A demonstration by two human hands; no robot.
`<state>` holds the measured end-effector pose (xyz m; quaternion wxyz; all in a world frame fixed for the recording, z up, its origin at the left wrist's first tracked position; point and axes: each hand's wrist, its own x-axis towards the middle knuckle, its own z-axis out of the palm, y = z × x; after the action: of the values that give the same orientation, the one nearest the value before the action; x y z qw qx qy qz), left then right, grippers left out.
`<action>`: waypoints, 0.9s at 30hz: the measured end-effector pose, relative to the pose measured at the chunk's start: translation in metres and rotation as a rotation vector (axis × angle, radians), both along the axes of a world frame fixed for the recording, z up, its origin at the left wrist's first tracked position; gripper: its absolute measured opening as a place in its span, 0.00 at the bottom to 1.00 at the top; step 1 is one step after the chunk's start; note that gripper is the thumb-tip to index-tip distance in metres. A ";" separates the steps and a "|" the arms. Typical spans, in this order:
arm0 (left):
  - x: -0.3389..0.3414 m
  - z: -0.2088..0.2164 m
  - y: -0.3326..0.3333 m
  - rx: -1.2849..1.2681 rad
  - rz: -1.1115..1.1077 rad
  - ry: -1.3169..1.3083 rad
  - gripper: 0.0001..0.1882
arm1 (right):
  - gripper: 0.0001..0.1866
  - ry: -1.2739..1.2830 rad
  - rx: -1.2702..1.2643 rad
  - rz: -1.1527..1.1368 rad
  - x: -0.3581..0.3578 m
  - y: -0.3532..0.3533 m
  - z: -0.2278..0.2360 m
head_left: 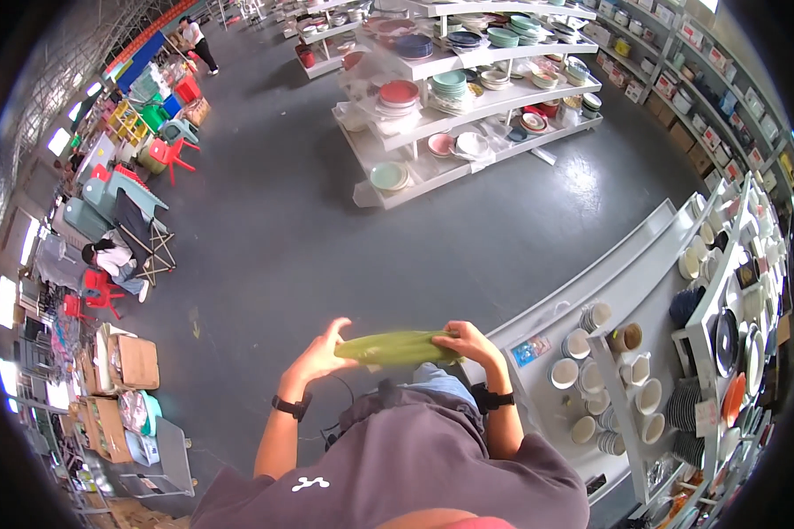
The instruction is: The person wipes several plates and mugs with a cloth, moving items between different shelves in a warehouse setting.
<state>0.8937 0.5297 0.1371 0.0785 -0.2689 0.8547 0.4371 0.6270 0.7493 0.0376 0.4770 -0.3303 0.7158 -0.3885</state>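
Green bundle (393, 348) | held crosswise | between left hand (319, 357), right hand (472, 343)

Floor (582, 181) glare; bright windows (7, 301) left; bent edges.

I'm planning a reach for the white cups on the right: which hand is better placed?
Probably the right hand: it is nearer the white cups, which are on its side. The left hand is farther across; both hands hold the green item.

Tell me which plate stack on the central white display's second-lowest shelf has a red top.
The leftmost round plate stack: red on top, white below. Its neighbour, another round stack, is topped mint-green.
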 end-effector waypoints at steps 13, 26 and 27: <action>-0.158 -0.021 -0.157 0.325 -0.035 0.430 0.18 | 0.33 0.015 -0.436 -0.006 -0.123 -0.102 0.031; -0.386 -0.087 -0.298 -0.188 -0.543 0.041 0.17 | 0.18 0.335 0.151 -0.625 -0.183 -0.130 0.033; -0.401 -0.085 -0.302 -0.204 -0.611 0.006 0.14 | 0.19 0.119 0.034 -0.745 -0.180 -0.120 0.031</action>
<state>0.4924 0.2276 0.0517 0.1761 -0.0051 0.9355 0.3063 0.4466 0.6288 0.0683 0.2661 -0.0615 0.8197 -0.5034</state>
